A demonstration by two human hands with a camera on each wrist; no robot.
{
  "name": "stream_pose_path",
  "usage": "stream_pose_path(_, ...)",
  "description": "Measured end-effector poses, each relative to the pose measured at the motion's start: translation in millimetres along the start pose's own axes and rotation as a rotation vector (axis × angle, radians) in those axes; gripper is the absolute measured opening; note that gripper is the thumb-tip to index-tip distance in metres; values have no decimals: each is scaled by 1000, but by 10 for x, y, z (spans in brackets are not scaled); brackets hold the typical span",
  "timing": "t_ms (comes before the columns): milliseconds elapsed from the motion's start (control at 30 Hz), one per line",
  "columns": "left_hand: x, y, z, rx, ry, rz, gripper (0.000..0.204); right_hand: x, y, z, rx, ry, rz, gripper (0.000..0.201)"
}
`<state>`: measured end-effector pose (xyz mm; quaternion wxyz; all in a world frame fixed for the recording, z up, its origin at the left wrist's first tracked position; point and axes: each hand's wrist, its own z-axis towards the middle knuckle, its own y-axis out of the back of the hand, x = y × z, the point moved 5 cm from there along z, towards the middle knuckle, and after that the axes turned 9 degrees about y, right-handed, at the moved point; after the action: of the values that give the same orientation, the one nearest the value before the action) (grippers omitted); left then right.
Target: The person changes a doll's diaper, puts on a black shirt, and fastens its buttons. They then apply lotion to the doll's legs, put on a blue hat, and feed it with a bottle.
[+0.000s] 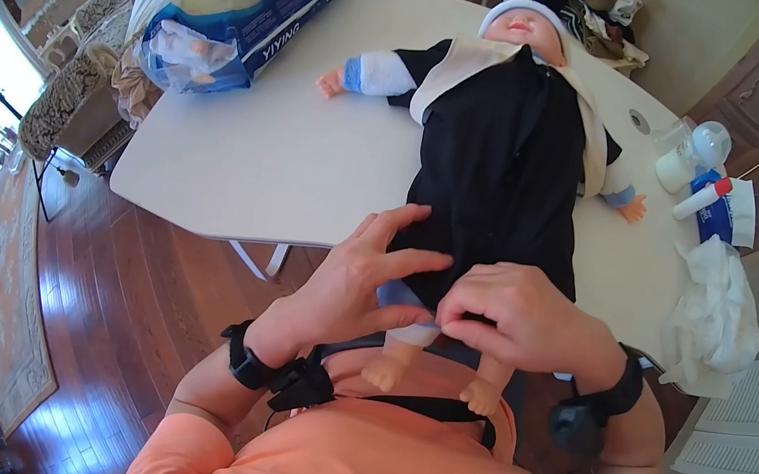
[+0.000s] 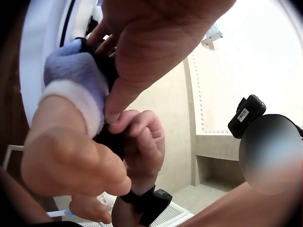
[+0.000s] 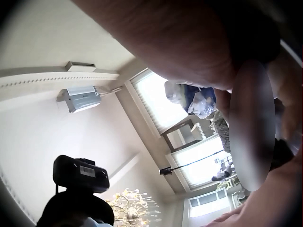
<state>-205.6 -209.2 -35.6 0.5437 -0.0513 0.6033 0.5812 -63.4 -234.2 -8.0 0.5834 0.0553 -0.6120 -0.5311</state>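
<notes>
A baby doll (image 1: 520, 30) lies on its back on the white table, its feet pointing at the person. It wears a black garment (image 1: 505, 158) with cream edges over white-and-blue sleeves and leggings. My right hand (image 1: 527, 319) pinches the garment's lower hem between curled fingers and thumb. With fingers spread, my left hand (image 1: 359, 269) rests at the hem on the other side, thumb tip close to the right fingertips. In the left wrist view, a fuzzy blue-and-white legging cuff (image 2: 75, 71) and a bare doll foot (image 2: 71, 156) show below the left thumb.
On the white table (image 1: 237, 181) a blue diaper pack (image 1: 284, 27) lies back left. At the right are a baby bottle (image 1: 681, 168), a red-capped white tube (image 1: 703, 199), a blue packet (image 1: 712, 223) and crumpled white plastic (image 1: 717, 307). The doll's feet overhang the near edge.
</notes>
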Motion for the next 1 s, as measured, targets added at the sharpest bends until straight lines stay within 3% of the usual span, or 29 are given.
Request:
stream_pose_path(100, 65, 63, -27, 50, -15, -81, 42, 117, 134, 62, 50, 25, 47, 11)
stream_pose_path(167, 141, 123, -23, 73, -23, -160, 39, 120, 483, 51, -133, -53, 256, 11)
stream_pose_path(200, 233, 142, -7, 99, 92, -320, 35, 15, 625, 23, -261, -120, 317, 12)
stream_pose_path(233, 320, 138, 11, 126, 207, -479, 32, -104, 779, -10, -370, -255, 291, 14)
stream_pose_path(300, 403, 136, 94, 70, 243, -480, 38, -523, 969, -117, -620, -295, 183, 23)
stream_pose_path(333, 408, 141, 156, -69, 221, -393, 43, -691, 965, -143, -612, -283, 182, 23)
stream_pose_path(367, 424, 141, 200, -205, 201, -306, 49, -837, 1006, -215, -699, -317, -7, 32)
stream_pose_path(400, 471, 55, 235, -166, 186, -308, 64, -946, 1024, -260, -784, -351, -197, 40)
stream_pose_path(500, 332, -184, 326, -106, 98, -314, 75, -1187, 853, -174, -694, -359, -420, 53)
stream_pose_path(667, 229, -395, 430, 64, 175, -205, 97, -1292, 993, -138, -589, -374, -436, 54)
stream_pose_path(800, 27, -582, 451, 226, 147, -166, 94, -1386, 1155, -135, -448, -319, -317, 54)
stream_pose_path(933, 27, -601, 460, 274, 72, -120, 88, -1390, 1175, -150, -402, -309, -302, 54)
stream_pose_path(1000, 78, -473, 481, 211, 24, -197, 75, -1399, 1166, -155, -409, -304, -307, 54)
